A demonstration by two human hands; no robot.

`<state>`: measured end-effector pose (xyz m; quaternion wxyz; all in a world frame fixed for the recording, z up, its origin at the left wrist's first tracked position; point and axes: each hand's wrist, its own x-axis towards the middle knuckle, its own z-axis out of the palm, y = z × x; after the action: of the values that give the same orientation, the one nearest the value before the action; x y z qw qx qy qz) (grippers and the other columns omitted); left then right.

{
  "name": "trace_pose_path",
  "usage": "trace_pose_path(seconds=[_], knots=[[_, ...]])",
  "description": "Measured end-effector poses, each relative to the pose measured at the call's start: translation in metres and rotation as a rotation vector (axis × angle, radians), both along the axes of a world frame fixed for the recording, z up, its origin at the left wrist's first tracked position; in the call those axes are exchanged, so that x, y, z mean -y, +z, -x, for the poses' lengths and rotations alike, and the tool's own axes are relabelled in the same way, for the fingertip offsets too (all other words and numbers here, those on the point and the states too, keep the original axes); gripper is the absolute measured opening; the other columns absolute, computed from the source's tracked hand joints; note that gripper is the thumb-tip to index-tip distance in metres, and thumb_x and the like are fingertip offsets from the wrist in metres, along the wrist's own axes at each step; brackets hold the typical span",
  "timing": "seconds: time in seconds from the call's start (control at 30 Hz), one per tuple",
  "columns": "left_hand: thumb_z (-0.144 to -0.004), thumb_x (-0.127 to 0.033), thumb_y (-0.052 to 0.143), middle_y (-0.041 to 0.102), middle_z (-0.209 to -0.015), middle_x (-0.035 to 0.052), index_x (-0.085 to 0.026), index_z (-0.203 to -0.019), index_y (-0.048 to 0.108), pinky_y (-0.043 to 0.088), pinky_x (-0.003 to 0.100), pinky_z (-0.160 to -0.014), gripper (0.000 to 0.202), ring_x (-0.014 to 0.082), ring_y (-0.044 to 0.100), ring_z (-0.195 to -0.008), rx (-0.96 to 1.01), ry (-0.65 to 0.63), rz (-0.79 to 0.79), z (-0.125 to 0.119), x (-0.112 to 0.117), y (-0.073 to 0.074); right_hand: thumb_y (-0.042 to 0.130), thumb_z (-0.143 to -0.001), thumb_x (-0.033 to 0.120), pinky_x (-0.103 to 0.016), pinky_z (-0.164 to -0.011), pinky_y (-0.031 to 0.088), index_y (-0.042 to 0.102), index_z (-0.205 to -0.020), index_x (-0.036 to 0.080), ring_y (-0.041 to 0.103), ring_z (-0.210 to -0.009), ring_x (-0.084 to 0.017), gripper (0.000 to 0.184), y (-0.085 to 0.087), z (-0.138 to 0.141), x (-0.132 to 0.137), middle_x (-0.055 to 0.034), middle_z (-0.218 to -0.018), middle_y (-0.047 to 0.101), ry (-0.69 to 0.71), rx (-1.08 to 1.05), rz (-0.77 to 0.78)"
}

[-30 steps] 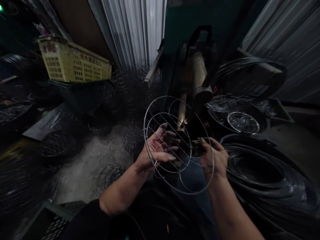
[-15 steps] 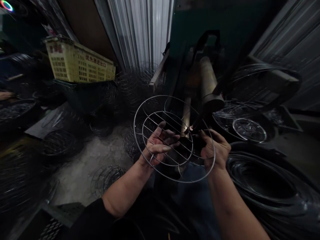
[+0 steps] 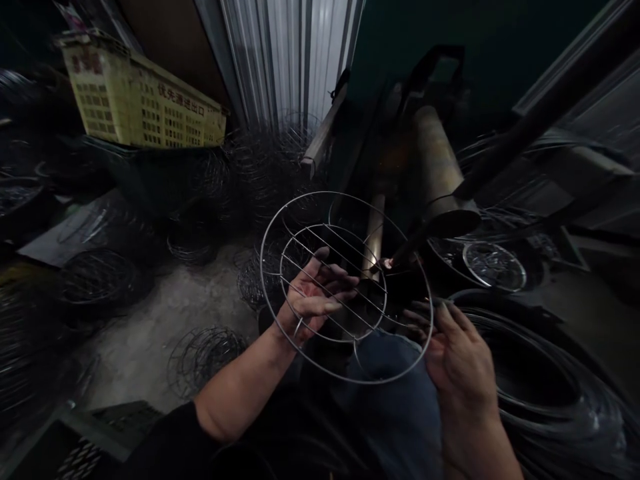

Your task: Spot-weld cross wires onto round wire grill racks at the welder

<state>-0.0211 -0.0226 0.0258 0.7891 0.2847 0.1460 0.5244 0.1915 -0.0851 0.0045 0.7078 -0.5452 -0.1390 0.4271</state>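
Note:
A round wire rack [image 3: 320, 339], an outer ring around a smaller ring crossed by several parallel wires, is tilted in front of me. My left hand [image 3: 320, 293] is under its left side, thumb and fingers curled among the wires, holding it. My right hand [image 3: 463, 357] is by the right rim of the rack, fingers stretched out and apart, with no grip on it that I can see. Just beyond the rack's right part, a brass-coloured rod [image 3: 373, 240] rises from below and a dark arm with a copper-coloured tip [image 3: 388, 264] comes close to it.
A thick metal cylinder [image 3: 440, 160] of the machine juts out ahead. On the right lie a large coil of wire [image 3: 560, 427] and a round container [image 3: 495, 267] of shiny pieces. On the left, a yellow crate [image 3: 150, 107] sits above stacked wire rings; a wire bundle [image 3: 205, 360] is on the floor.
My right hand has let go of the rack's rim, moved right and down, and spread its fingers. My left hand keeps the rack almost in place. The view has shifted slightly.

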Motion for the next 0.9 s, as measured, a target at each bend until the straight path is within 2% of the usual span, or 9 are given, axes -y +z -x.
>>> trace_pose_path(seconds=[0.1,0.17,0.3,0.47,0.53,0.6,0.67,0.73,0.9], knots=[[-0.052,-0.001,0.075,0.064,-0.103,-0.0004,-0.03,-0.121,0.057,0.049,0.043,-0.095,0.077,0.0262,0.064,-0.106,-0.005,0.02,0.017,-0.001,0.002,0.001,0.092,-0.045,0.034,-0.024,-0.051,0.055,0.068,-0.09,0.015,0.066,-0.061,-0.017,0.054,0.006,0.004,0.0,-0.0044,-0.076,0.07,-0.083,0.049,0.018],[-0.052,-0.001,0.075,0.065,-0.102,-0.0003,-0.029,-0.12,0.057,0.049,0.043,-0.095,0.076,0.0258,0.064,-0.105,0.002,0.029,0.017,-0.002,0.004,0.002,0.093,-0.042,0.033,-0.02,-0.042,0.048,0.07,-0.083,0.014,0.061,-0.052,-0.014,0.05,0.006,0.005,-0.002,-0.0025,-0.067,0.067,-0.114,0.088,0.065],[-0.052,-0.001,0.074,0.065,-0.102,-0.0002,-0.028,-0.12,0.057,0.049,0.043,-0.094,0.075,0.0264,0.064,-0.105,0.032,0.025,0.006,-0.001,0.007,0.003,0.093,-0.041,0.036,-0.017,-0.032,0.034,0.071,-0.074,0.012,0.048,-0.039,-0.009,0.046,-0.002,0.002,0.002,-0.0003,-0.053,0.059,0.09,0.131,0.167],[-0.053,0.0,0.073,0.066,-0.102,-0.0002,-0.028,-0.12,0.058,0.05,0.042,-0.093,0.075,0.0261,0.065,-0.104,0.056,0.021,0.006,0.0,0.012,-0.004,0.093,-0.038,0.038,-0.021,-0.043,0.045,0.073,-0.078,0.012,0.055,-0.049,-0.013,0.052,-0.013,-0.002,0.021,-0.0055,-0.062,0.065,0.225,0.137,0.193],[-0.053,0.001,0.073,0.066,-0.103,-0.0001,-0.028,-0.121,0.058,0.05,0.042,-0.093,0.075,0.0263,0.064,-0.105,0.063,0.012,-0.005,0.0,0.014,-0.007,0.092,-0.043,0.04,-0.022,-0.043,0.043,0.074,-0.079,0.012,0.054,-0.047,-0.012,0.049,-0.018,-0.004,0.03,-0.005,-0.062,0.065,0.283,0.157,0.208],[-0.054,0.001,0.072,0.066,-0.104,-0.0002,-0.029,-0.121,0.058,0.049,0.042,-0.094,0.075,0.0264,0.064,-0.106,0.067,0.004,-0.01,0.0,0.016,-0.01,0.09,-0.048,0.042,-0.02,-0.038,0.037,0.073,-0.077,0.012,0.047,-0.041,-0.009,0.045,-0.022,-0.007,0.039,-0.0028,-0.056,0.06,0.347,0.188,0.241],[-0.053,0.001,0.072,0.066,-0.103,-0.0003,-0.029,-0.12,0.059,0.049,0.042,-0.094,0.074,0.0265,0.064,-0.106,0.065,0.002,-0.003,0.001,0.019,-0.011,0.089,-0.049,0.045,-0.018,-0.035,0.028,0.072,-0.073,0.011,0.04,-0.038,-0.007,0.044,-0.026,-0.01,0.048,-0.0009,-0.051,0.055,0.382,0.219,0.291],[-0.053,0.001,0.072,0.066,-0.102,-0.0005,-0.029,-0.119,0.06,0.049,0.042,-0.094,0.074,0.0265,0.065,-0.105,0.06,0.006,0.007,0.001,0.022,-0.01,0.088,-0.049,0.046,-0.017,-0.036,0.025,0.07,-0.069,0.011,0.039,-0.039,-0.006,0.044,-0.029,-0.012,0.056,-0.0002,-0.049,0.052,0.406,0.231,0.329],[-0.053,0.001,0.072,0.066,-0.102,0.0,-0.029,-0.119,0.06,0.048,0.043,-0.093,0.073,0.0265,0.065,-0.104,0.065,0.012,0.005,0.003,0.026,-0.012,0.085,-0.047,0.047,-0.022,-0.039,0.033,0.072,-0.075,0.012,0.044,-0.042,-0.01,0.047,-0.034,-0.014,0.072,-0.0028,-0.053,0.057,0.421,0.268,0.359]])
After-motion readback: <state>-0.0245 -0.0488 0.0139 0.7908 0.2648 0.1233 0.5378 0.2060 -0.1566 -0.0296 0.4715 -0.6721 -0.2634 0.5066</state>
